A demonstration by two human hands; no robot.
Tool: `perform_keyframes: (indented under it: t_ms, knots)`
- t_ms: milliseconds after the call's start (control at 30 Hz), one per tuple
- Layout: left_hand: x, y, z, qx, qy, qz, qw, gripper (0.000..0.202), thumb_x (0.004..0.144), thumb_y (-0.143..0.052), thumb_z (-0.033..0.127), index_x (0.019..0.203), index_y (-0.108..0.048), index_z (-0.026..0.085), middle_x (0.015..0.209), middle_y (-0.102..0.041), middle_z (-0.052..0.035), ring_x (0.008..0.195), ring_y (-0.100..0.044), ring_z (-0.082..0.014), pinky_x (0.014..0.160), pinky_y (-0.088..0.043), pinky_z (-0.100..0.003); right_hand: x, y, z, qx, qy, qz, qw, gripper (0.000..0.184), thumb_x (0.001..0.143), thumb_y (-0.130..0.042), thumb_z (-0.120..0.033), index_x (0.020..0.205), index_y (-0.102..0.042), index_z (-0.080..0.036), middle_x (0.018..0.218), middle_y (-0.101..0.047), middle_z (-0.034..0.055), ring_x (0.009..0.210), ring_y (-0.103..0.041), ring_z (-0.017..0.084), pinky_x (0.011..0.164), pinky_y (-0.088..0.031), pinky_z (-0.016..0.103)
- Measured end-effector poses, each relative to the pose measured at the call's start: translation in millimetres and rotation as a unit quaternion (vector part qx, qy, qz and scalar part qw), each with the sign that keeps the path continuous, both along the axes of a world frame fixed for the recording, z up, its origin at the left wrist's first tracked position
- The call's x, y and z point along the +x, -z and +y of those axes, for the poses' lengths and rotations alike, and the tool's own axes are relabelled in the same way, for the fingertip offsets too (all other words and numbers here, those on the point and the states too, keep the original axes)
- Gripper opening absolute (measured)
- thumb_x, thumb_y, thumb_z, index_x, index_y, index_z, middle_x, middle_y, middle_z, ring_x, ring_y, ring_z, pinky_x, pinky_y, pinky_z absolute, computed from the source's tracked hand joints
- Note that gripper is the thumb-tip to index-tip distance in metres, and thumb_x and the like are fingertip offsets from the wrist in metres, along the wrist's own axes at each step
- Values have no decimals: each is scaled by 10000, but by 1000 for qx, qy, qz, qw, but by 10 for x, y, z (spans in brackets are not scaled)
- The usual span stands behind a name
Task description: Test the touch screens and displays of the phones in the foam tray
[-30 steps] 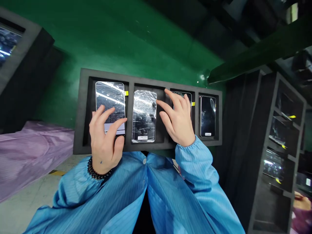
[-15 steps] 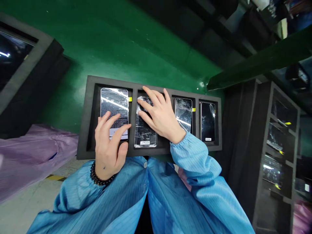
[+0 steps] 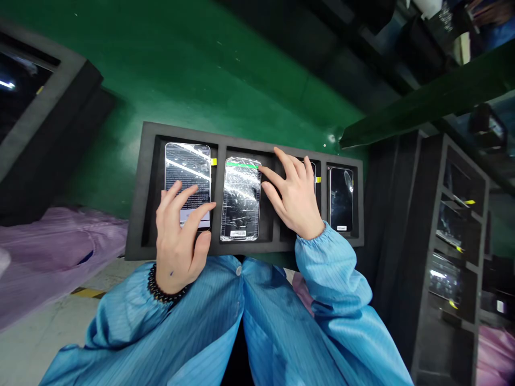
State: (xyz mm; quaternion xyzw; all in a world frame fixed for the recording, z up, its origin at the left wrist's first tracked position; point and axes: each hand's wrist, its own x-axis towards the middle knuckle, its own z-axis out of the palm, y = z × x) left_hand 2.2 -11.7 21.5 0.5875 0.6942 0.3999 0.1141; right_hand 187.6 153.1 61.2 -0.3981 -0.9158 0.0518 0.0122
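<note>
A black foam tray [image 3: 149,161] lies on the green bench and holds several phones in separate slots. My left hand [image 3: 177,236] rests open on the lower part of the first phone [image 3: 187,166], whose screen is lit with text. The second phone [image 3: 240,198], wrapped in clear film, shows a green bar at its top. My right hand [image 3: 295,198] hovers open with fingers spread over the third phone [image 3: 314,171], hiding most of it, its index fingertip near the second phone's top corner. A fourth phone [image 3: 341,198] with a dark screen lies at the right end.
More black foam trays [image 3: 454,236] with phones stand stacked on the right. Another dark foam tray [image 3: 60,102] sits at the upper left. A purple garment [image 3: 48,252] lies at the left. A green beam [image 3: 422,102] crosses the upper right.
My right hand moved right, off the second phone and over the third. The second phone's screen now shows a green bar at the top. My left hand stayed on the first phone.
</note>
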Motion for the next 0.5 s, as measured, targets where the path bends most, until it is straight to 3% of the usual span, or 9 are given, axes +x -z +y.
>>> perform_keyframes:
  t_ms: [200,500]
  knots:
    - [0,-3,10,7,2,13,1000,428,977,-389,352,1307,-628,221,1522,-458,-110,1525,-301,-303,1312,-201,-537,51,2,-111,3,-13,10,1000,415,1052,-378,-422,1310,-650,-243,1604,-412,103,1403,-432,288,1236,-206,608]
    - [-6,3,8,18,-2,32,999,437,987,-367,364,1278,-647,198,1487,-486,-138,1510,-325,-314,1291,-230,-529,194,-71,-520,-18,-25,25,999,405,1053,-389,-397,1279,-673,-217,1569,-463,128,1393,-457,294,1230,-206,623]
